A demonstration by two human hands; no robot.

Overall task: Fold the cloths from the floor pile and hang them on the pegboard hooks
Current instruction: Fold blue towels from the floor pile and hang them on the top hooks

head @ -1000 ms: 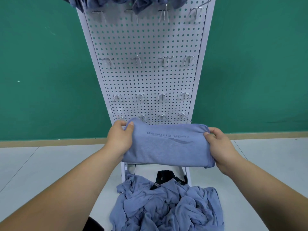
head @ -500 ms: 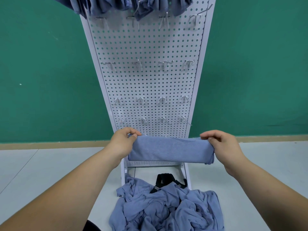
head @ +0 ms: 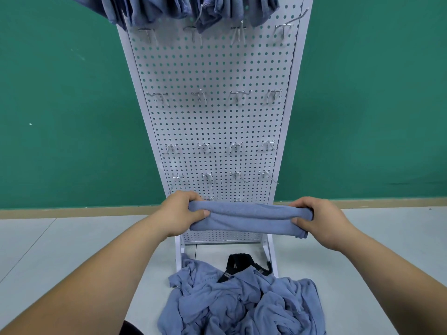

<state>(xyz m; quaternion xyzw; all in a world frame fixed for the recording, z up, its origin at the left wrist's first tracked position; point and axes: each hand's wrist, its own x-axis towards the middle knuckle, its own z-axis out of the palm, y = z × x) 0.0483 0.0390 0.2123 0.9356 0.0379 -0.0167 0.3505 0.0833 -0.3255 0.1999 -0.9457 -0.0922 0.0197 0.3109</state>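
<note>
**Folded blue cloth held between two hands before the pegboard**

The only writing in view is a faint line of print on one cloth at the far left of the floor pile, too small to read. A pale tag on the black strap lying on the far edge of that pile is also illegible.

The folded cloth is a plain grey-blue, soft-looking fabric. It is doubled into a long narrow band with a crease running along its length and rounded, rolled-looking edges. It is held level in the air in front of the lowest part of the white pegboard, above the pile and clear of it.

The left hand grips the band's left end, fingers curled over the top and thumb pressed against the near face. The right hand clamps the right end the same way, where the fabric bunches slightly.

Rows of bare metal hooks stud the board. More blue cloths hang bunched along its top edge. The pile is a crumpled heap of the same blue fabric on the pale floor, at the near foot of the stand. A green wall stands behind.
</note>
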